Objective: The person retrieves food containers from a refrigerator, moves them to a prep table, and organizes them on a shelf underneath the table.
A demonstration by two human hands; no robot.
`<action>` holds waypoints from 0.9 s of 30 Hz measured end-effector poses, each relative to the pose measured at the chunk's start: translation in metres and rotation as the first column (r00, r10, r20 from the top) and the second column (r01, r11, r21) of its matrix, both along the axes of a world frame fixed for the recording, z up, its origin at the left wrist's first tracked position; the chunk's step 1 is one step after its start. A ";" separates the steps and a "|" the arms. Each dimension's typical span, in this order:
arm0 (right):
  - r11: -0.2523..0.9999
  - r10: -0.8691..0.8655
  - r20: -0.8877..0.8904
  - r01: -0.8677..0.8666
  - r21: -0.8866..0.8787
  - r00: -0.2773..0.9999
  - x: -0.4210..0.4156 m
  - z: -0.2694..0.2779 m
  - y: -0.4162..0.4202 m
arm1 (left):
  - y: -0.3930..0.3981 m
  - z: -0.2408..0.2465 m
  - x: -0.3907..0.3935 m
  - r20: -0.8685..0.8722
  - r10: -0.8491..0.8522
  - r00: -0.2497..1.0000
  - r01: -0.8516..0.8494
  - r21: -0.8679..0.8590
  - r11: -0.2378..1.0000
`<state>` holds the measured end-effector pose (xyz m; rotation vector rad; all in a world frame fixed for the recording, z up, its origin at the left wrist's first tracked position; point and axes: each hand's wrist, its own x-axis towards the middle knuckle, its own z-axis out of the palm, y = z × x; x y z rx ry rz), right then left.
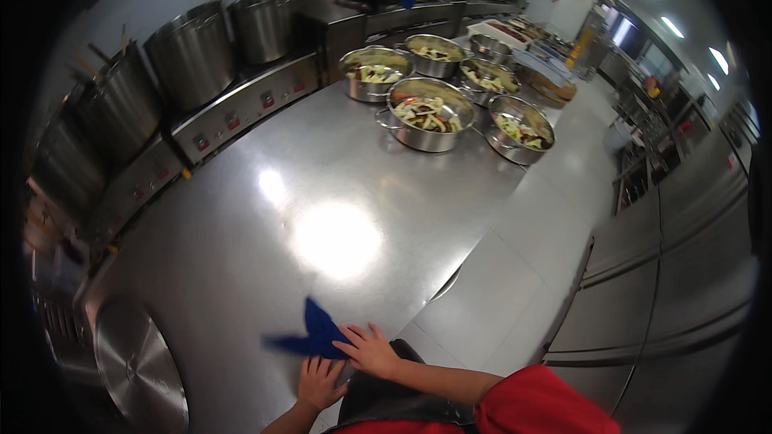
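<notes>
A blue cloth (318, 333) lies in loose folds near the front of the stainless steel table (229, 265), its left corner blurred. My right hand (371, 352) is on the cloth's right end, fingers spread and partly over the fabric. Just below the cloth, my left hand (321, 383) rests palm down at the table's near edge, its fingertips close to the cloth's lower edge. Whether those fingertips touch the fabric I cannot tell. A dark apron (392, 395) covers my front.
Several stainless steel pots (431, 138) of chopped vegetables stand at the table's far end. A round metal lid (139, 367) is at the left edge. Tall stockpots (190, 57) line the stove (247, 111). Steel cabinets (621, 307) flank the tiled floor (500, 280) at right.
</notes>
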<state>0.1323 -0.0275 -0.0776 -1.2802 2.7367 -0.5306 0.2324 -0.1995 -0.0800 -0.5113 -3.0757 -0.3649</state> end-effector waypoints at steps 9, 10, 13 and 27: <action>0.590 -0.806 0.048 0.808 -0.010 0.589 -0.062 -0.007 0.166 | -0.004 -0.006 0.009 -0.013 0.013 1.000 -0.012 0.056 0.998; 0.517 -0.855 0.063 0.856 0.010 0.515 -0.067 -0.030 0.200 | -0.002 -0.006 0.008 -0.022 0.004 1.000 -0.003 0.067 0.998; 0.080 -0.758 0.648 0.996 -0.025 0.077 -0.060 -0.061 0.225 | -0.004 -0.007 0.009 -0.026 -0.007 1.000 0.009 0.084 0.996; 0.878 0.253 0.951 0.456 -0.147 -0.181 0.029 0.020 0.074 | 0.008 -0.006 0.009 -0.035 0.017 0.999 -0.014 0.087 0.996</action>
